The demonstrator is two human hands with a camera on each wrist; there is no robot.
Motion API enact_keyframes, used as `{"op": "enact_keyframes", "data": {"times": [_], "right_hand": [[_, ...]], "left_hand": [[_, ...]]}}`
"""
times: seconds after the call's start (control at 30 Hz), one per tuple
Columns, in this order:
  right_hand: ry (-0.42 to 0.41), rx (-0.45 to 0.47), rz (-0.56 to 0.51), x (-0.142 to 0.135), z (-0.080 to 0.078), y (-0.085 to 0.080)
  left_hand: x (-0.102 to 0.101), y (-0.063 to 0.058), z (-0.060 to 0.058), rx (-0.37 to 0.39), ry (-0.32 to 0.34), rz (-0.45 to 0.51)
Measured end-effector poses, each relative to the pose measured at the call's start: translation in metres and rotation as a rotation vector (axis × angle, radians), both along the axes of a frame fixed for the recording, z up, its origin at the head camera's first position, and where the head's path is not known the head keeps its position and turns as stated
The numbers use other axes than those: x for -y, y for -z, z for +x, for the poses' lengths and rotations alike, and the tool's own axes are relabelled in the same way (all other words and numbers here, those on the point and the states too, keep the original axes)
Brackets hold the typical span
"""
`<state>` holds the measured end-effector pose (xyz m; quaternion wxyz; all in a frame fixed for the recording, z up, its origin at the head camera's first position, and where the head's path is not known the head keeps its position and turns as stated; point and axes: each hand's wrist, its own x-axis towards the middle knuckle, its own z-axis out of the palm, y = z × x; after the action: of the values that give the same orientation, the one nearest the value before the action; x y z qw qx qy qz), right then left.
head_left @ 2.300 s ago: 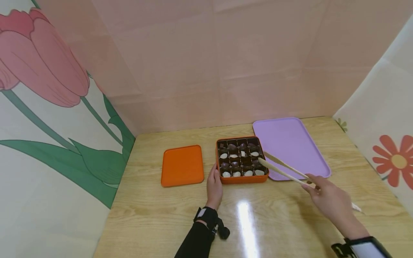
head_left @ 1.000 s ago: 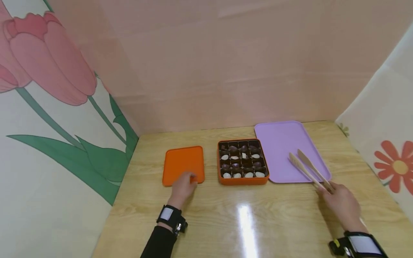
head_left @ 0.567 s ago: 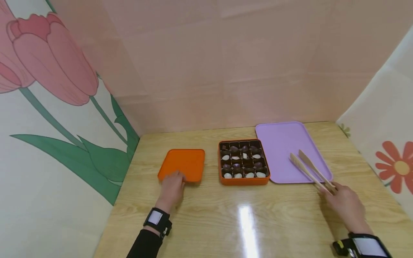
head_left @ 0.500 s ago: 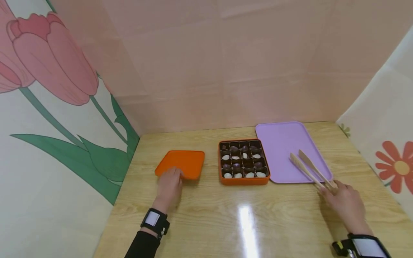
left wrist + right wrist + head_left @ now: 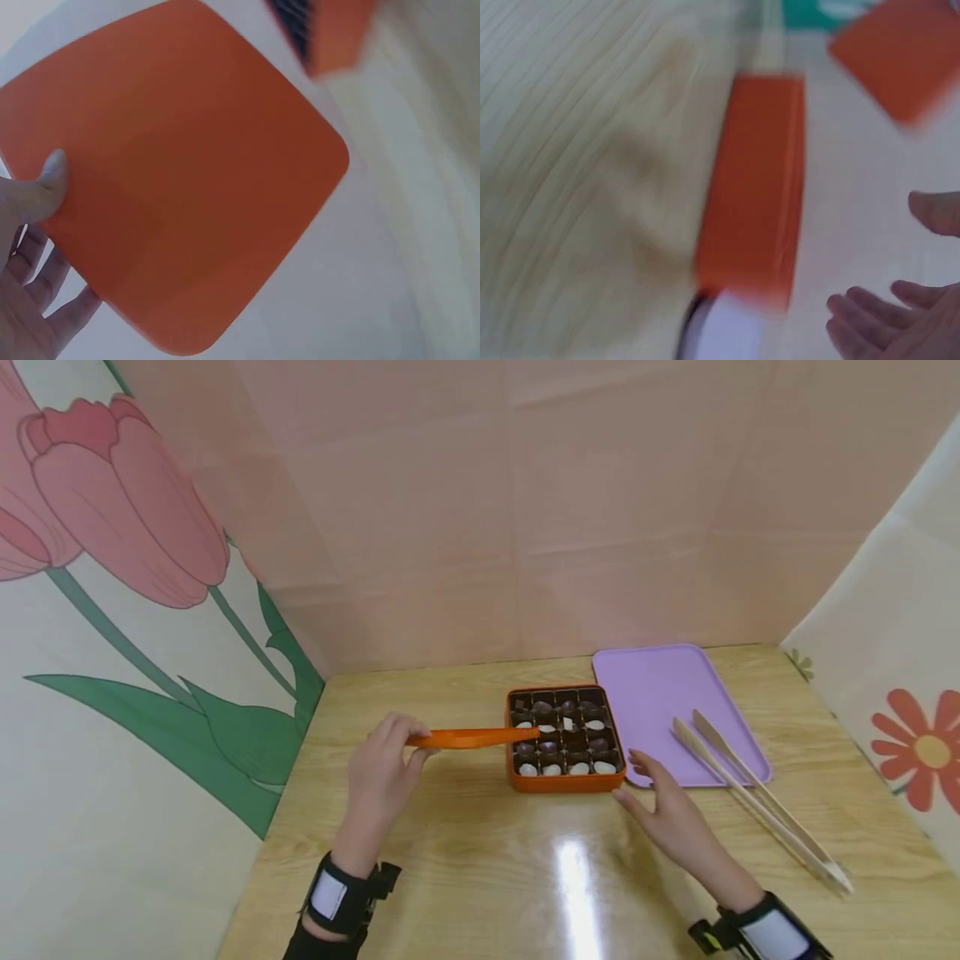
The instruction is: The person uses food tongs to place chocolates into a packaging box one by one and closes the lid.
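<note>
An orange square lid [image 5: 472,739] is raised off the table and seen nearly edge-on in the head view. My left hand [image 5: 380,772] pinches its left edge, with the thumb on one face in the left wrist view. The lid's right end overlaps the left part of an orange box [image 5: 566,782] in the head view. Chocolates, dark and white, fill the box's divided compartments. My right hand [image 5: 675,818] is spread near the box's front right corner and holds nothing. A pair of wooden tongs [image 5: 757,797] lies partly on the purple tray, away from the right hand.
The purple tray [image 5: 652,685] lies right of the box, close against it. A pink backdrop [image 5: 510,527] stands behind the wooden table [image 5: 465,868], with flowered cloths at both sides.
My left hand has left the box, picked up the lid from the table and brought it right, turned edge-on. My right hand has let go of the tongs and moved left towards the box.
</note>
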<state>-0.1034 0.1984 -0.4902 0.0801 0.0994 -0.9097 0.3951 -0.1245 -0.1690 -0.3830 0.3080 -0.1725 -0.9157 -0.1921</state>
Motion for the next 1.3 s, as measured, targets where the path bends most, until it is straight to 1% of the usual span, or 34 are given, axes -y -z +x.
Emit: {"op": "enact_keyframes", "data": {"times": [0.07, 0.1, 0.13, 0.2, 0.27, 0.33, 0.37, 0.4, 0.47, 0.5, 0.6, 0.67, 0.7, 0.77, 0.83, 0.9, 0.97, 1.03, 1.13, 1.23, 1.3], "right_hand": [[-0.053, 0.004, -0.039, 0.019, -0.001, -0.007], [-0.073, -0.005, -0.06, 0.027, -0.003, -0.01], [-0.091, -0.027, -0.083, 0.034, -0.004, -0.012], [-0.113, -0.083, -0.134, 0.044, -0.009, -0.015], [-0.12, -0.159, -0.199, 0.051, -0.015, -0.016], [-0.125, -0.21, -0.311, 0.054, -0.024, -0.016], [-0.113, -0.217, -0.37, 0.055, -0.029, -0.017], [-0.092, -0.213, -0.437, 0.055, -0.035, -0.018], [-0.019, -0.181, -0.574, 0.054, -0.048, -0.022], [0.031, -0.164, -0.637, 0.054, -0.054, -0.024], [0.192, -0.124, -0.733, 0.05, -0.073, -0.028], [0.265, -0.098, -0.724, 0.048, -0.086, -0.027], [0.288, -0.07, -0.7, 0.047, -0.093, -0.026], [0.298, 0.0, -0.637, 0.046, -0.105, -0.02], [0.287, 0.089, -0.53, 0.045, -0.115, -0.011], [0.265, 0.165, -0.43, 0.044, -0.123, 0.0], [0.244, 0.21, -0.339, 0.043, -0.127, 0.01], [0.233, 0.224, -0.277, 0.04, -0.129, 0.018], [0.22, 0.221, -0.214, 0.037, -0.128, 0.028], [0.211, 0.211, -0.174, 0.035, -0.124, 0.034], [0.2, 0.206, -0.161, 0.035, -0.123, 0.036]], "left_hand": [[-0.015, -0.009, 0.001, -0.013, 0.077, 0.088], [-0.022, -0.011, 0.0, 0.001, 0.116, 0.151], [-0.03, -0.013, -0.001, 0.033, 0.149, 0.229], [-0.043, -0.013, -0.005, 0.146, 0.183, 0.422], [-0.055, -0.01, -0.011, 0.268, 0.179, 0.633], [-0.065, -0.005, -0.022, 0.367, 0.156, 0.818], [-0.069, -0.002, -0.029, 0.406, 0.138, 0.882], [-0.072, 0.002, -0.036, 0.433, 0.131, 0.925], [-0.078, 0.011, -0.05, 0.484, 0.124, 0.977], [-0.081, 0.017, -0.057, 0.505, 0.131, 0.985], [-0.092, 0.032, -0.075, 0.578, 0.163, 0.975], [-0.099, 0.041, -0.084, 0.642, 0.189, 0.967], [-0.103, 0.046, -0.088, 0.673, 0.193, 0.949], [-0.109, 0.056, -0.094, 0.726, 0.178, 0.896], [-0.113, 0.066, -0.098, 0.769, 0.152, 0.854], [-0.114, 0.074, -0.099, 0.806, 0.1, 0.808], [-0.115, 0.082, -0.098, 0.851, 0.074, 0.786], [-0.114, 0.089, -0.096, 0.912, 0.062, 0.761], [-0.114, 0.099, -0.093, 0.982, 0.08, 0.714], [-0.114, 0.107, -0.091, 1.011, 0.09, 0.68], [-0.114, 0.11, -0.09, 1.021, 0.085, 0.658]]}}
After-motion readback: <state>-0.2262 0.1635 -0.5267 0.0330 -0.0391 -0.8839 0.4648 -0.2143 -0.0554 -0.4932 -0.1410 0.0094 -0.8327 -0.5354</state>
